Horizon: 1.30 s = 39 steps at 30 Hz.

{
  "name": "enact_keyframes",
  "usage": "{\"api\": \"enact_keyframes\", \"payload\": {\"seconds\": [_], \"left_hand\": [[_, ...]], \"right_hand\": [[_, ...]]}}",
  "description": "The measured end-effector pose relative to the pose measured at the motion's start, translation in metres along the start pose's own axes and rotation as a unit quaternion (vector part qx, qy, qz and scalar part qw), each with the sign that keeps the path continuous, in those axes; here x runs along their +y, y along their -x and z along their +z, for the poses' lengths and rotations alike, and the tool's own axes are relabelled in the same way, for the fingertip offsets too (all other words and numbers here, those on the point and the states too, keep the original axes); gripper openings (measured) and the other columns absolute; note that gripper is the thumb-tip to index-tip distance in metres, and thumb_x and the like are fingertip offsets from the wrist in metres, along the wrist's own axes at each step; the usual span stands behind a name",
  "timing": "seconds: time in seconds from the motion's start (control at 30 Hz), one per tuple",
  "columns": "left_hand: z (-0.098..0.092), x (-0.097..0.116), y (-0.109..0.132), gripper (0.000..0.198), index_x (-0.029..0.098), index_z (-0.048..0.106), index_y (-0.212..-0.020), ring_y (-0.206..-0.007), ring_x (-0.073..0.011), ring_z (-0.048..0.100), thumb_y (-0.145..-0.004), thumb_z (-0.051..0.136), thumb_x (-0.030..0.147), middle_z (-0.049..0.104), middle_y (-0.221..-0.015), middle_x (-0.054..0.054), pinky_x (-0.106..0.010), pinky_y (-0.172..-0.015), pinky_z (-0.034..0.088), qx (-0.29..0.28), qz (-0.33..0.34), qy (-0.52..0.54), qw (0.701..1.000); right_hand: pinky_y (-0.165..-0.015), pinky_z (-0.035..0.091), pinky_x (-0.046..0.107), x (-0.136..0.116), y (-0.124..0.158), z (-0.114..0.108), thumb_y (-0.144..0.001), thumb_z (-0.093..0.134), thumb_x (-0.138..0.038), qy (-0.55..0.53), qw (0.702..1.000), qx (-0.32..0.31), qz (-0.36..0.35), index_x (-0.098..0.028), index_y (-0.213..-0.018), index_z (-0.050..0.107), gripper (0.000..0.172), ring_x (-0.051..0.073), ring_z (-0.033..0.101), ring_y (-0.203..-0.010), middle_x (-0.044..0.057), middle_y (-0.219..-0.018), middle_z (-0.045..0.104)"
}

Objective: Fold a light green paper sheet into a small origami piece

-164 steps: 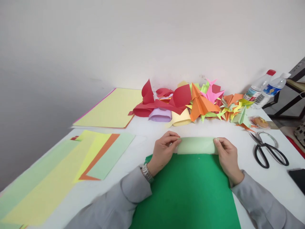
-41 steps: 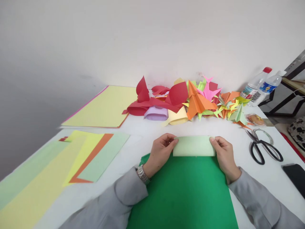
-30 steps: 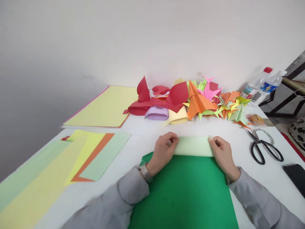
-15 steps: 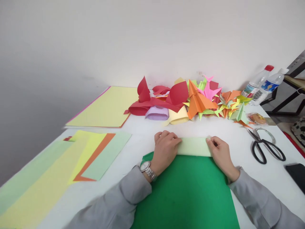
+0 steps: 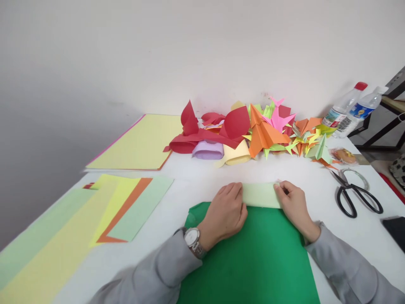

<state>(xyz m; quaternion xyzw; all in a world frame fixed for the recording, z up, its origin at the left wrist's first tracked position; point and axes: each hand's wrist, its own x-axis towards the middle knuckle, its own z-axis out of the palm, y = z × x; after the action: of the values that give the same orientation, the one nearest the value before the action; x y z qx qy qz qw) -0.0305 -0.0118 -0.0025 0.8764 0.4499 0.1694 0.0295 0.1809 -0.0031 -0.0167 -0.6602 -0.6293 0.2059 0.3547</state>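
A folded strip of pale green paper (image 5: 261,195) lies at the far edge of a dark green sheet (image 5: 253,257) on the white table. My left hand (image 5: 225,213) lies palm down on the strip's left end, fingers stretched flat and pressing it. My right hand (image 5: 292,202) pinches the strip's right end between thumb and fingers. A watch sits on my left wrist.
A heap of folded paper shapes (image 5: 249,133) lies by the wall. Coloured sheets (image 5: 126,207) fan out at left, and a yellow stack (image 5: 142,141) lies behind them. Black scissors (image 5: 356,196), two plastic bottles (image 5: 351,109) and a dark phone (image 5: 395,228) are at right.
My left hand has turned from pinching the strip's left end to lying flat on it, and has slid a little right. My right hand has stayed on the right end.
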Motion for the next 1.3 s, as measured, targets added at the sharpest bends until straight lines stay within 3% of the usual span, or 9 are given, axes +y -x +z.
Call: {"api": "enact_keyframes", "payload": {"seconds": [0.17, 0.33, 0.83, 1.07, 1.3], "left_hand": [[0.003, 0.01, 0.007, 0.047, 0.002, 0.055, -0.119, -0.108, -0.0347, 0.051, -0.083, 0.043, 0.029, 0.055, -0.119, -0.025, -0.049, -0.092, 0.041, -0.026, 0.014, -0.067, 0.997], [0.006, 0.018, 0.012, 0.055, 0.013, 0.05, -0.131, -0.115, -0.0386, 0.049, -0.084, 0.046, 0.041, 0.052, -0.126, -0.024, -0.051, -0.09, 0.041, -0.031, 0.011, -0.073, 0.997], [0.007, 0.021, 0.015, 0.061, 0.012, 0.05, -0.132, -0.122, -0.0442, 0.042, -0.084, 0.041, 0.049, 0.045, -0.138, -0.023, -0.053, -0.091, 0.038, -0.063, 0.009, -0.057, 0.996], [0.008, 0.02, 0.014, 0.065, 0.025, 0.048, -0.135, -0.122, -0.0461, 0.042, -0.08, 0.046, 0.06, 0.046, -0.137, -0.021, -0.054, -0.089, 0.038, -0.058, 0.02, -0.047, 0.997], [0.007, 0.021, 0.012, 0.065, 0.025, 0.049, -0.134, -0.12, -0.0466, 0.043, -0.08, 0.046, 0.061, 0.048, -0.134, -0.022, -0.053, -0.087, 0.039, -0.061, 0.026, -0.063, 0.996]], "right_hand": [[-0.062, 0.035, 0.029, 0.002, -0.002, 0.0, -0.081, 0.048, -0.038, 0.031, 0.999, 0.023, -0.021, -0.02, -0.058, 0.051, 0.03, 0.018, 0.049, -0.061, 0.002, -0.062, 0.057], [-0.067, 0.036, 0.032, 0.005, -0.002, 0.001, -0.082, 0.049, -0.038, 0.055, 0.998, 0.033, -0.026, -0.02, -0.058, 0.053, 0.03, 0.019, 0.05, -0.065, 0.003, -0.064, 0.057], [-0.068, 0.037, 0.033, 0.007, -0.001, 0.002, -0.081, 0.053, -0.041, 0.053, 0.998, 0.038, -0.019, -0.02, -0.061, 0.061, 0.03, 0.02, 0.05, -0.067, 0.003, -0.066, 0.057], [-0.066, 0.036, 0.033, 0.001, -0.001, 0.001, -0.081, 0.053, -0.038, 0.044, 0.998, 0.033, -0.01, -0.02, -0.059, 0.059, 0.029, 0.02, 0.051, -0.068, 0.003, -0.065, 0.056], [-0.068, 0.035, 0.033, 0.002, -0.001, 0.001, -0.08, 0.055, -0.038, 0.076, 0.996, 0.038, -0.001, -0.02, -0.061, 0.06, 0.027, 0.02, 0.052, -0.069, 0.003, -0.066, 0.058]]}}
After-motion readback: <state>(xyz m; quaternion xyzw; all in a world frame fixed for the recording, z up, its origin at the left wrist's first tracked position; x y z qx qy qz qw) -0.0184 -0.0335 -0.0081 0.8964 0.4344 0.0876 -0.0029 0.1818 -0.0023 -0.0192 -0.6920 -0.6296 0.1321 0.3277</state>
